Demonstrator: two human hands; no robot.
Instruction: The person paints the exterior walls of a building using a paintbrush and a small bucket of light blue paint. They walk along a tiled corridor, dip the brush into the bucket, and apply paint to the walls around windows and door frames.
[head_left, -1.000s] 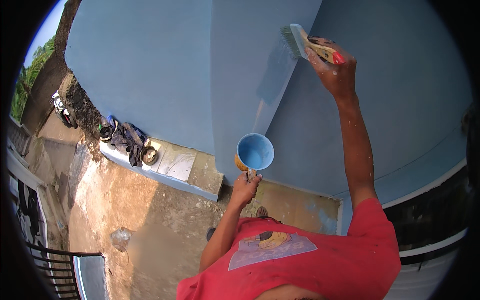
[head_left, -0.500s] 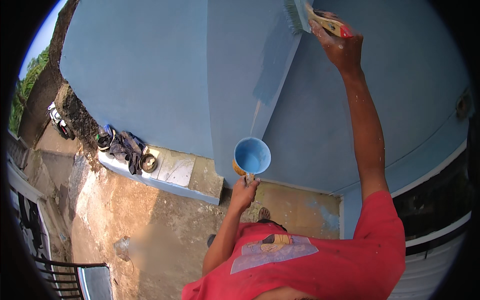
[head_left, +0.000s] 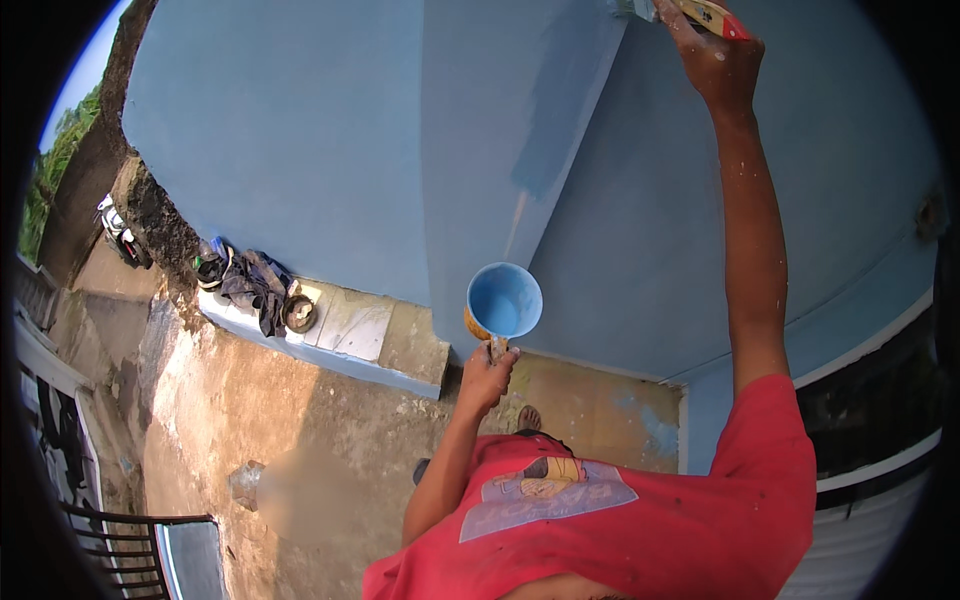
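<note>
My left hand (head_left: 486, 381) is closed round the short handle of a dipper (head_left: 478, 324) with blue paint (head_left: 508, 309) inside and orange stains on its outer side. Up at the top, my right hand (head_left: 722, 66) grips a wide paintbrush (head_left: 706, 14) with a pale wooden handle and a red end. Its bristles, partly cut off by the picture's upper edge, are at the corner edge of the blue column (head_left: 480, 130). A darker, wet-looking patch of paint (head_left: 568, 110) runs down the column beside that edge.
Left of the column, a tiled ledge (head_left: 357, 328) carries dark cloth (head_left: 262, 285) and a round bowl (head_left: 300, 313). A dark railing (head_left: 110, 550) stands at lower left. On the right is a dark window (head_left: 870, 400); a motorbike (head_left: 120, 232) is farther off left.
My right hand has moved a little up and to the right with the paintbrush, so less of the brush shows. My left hand and the dipper have barely moved.
</note>
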